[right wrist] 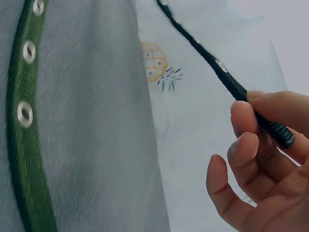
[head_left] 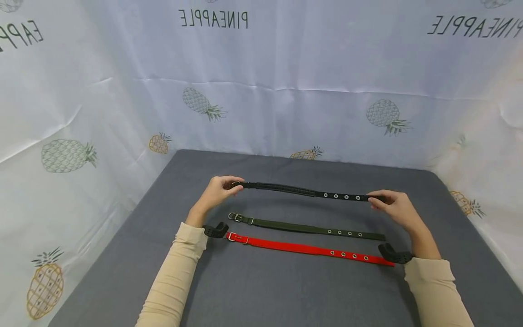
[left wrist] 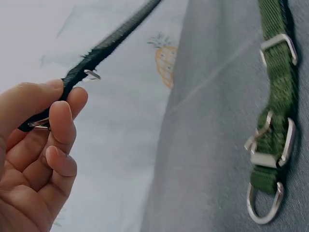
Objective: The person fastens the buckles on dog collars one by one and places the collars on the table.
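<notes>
Grey cloth (head_left: 306, 290) beneath black, metal-eyeleted strap (head_left: 286, 188).

3 collars (head_left: 286, 188) (head_left: 294, 227) (head_left: 286, 246), 2 hands (head_left: 219, 188) (head_left: 394, 206), 2 wrist cameras (head_left: 215, 230) (head_left: 395, 254), 1 table (head_left: 294, 293).

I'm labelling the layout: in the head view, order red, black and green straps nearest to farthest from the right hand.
1. Black strap: pinched by the right hand
2. Green strap: on the table, middle
3. Red strap: on the table, lowest in view
</notes>
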